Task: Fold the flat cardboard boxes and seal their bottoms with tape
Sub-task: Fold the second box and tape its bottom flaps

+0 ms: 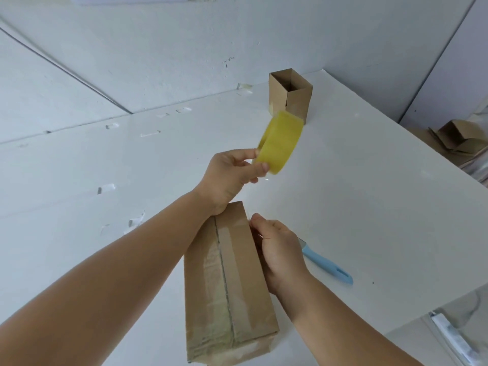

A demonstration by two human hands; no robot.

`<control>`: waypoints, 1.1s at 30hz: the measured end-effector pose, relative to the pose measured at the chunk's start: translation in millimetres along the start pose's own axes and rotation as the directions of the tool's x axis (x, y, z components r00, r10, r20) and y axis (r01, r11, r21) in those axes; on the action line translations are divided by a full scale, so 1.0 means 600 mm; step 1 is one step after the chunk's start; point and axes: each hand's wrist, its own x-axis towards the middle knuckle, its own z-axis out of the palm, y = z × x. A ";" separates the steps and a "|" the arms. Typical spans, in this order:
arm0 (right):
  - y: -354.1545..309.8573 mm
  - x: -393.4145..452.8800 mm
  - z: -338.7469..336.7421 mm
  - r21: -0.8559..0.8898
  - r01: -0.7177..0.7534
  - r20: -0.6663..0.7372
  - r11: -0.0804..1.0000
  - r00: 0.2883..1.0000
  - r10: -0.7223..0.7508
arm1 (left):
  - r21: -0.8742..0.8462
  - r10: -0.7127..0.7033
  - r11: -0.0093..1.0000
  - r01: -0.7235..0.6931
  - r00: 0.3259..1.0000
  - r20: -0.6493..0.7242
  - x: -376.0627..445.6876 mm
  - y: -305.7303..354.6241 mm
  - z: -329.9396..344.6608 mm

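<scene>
A folded brown cardboard box (227, 286) stands on the white table with its taped bottom seam facing up. My left hand (229, 175) holds a yellow roll of tape (280, 143) raised above the far end of the box. A clear strip of tape seems to run from the roll down toward the box's far right corner. My right hand (277, 249) rests against the right side of the box near that corner, fingers pressed on the edge.
A second folded box (290, 99) stands open-topped at the far side of the white table (369, 180). A blue-handled knife (327, 265) lies right of my right hand. Flat cardboard pieces (454, 141) lie on the floor at right. Tape scraps dot the left surface.
</scene>
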 end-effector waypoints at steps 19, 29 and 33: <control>0.017 0.001 -0.002 -0.458 -0.037 -0.099 0.888 0.995 -0.010 | -0.055 0.117 0.984 -0.171 0.841 -0.528 -0.141 -0.036 -0.057; -0.038 -0.080 -0.005 -0.431 0.436 0.434 0.790 0.868 -0.242 | -0.271 0.004 0.939 -0.210 0.797 -0.604 -0.196 -0.045 -0.075; -0.019 -0.091 0.001 -0.497 0.427 0.544 0.755 0.831 -0.111 | -0.358 -0.068 0.912 -0.198 0.790 -0.610 -0.219 -0.059 -0.059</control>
